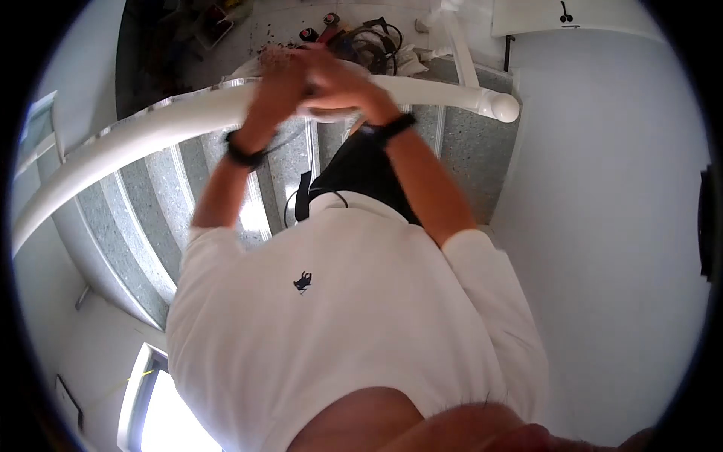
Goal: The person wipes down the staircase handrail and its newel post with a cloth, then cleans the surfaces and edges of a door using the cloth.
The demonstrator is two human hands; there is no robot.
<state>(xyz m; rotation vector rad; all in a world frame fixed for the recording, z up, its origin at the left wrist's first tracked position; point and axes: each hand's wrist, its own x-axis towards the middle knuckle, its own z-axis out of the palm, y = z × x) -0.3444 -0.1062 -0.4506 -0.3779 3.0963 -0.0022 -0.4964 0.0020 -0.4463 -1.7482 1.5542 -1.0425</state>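
My left hand (282, 79) and my right hand (331, 79) are raised together above a thick white handrail (188, 114), overlapping from this view. Motion blur smears the fingers, so whether they grip anything does not show. Just below the right hand, a pale rounded edge (331, 115) peeks out; what it belongs to is hidden. Dark bands circle both wrists.
Grey speckled stairs (151, 200) with light edge strips run beneath me. The handrail curves across and ends in a rounded white cap (501, 107). Beyond it, dark cables (369, 47) and tools lie on the floor. A pale wall (595, 226) stands at right.
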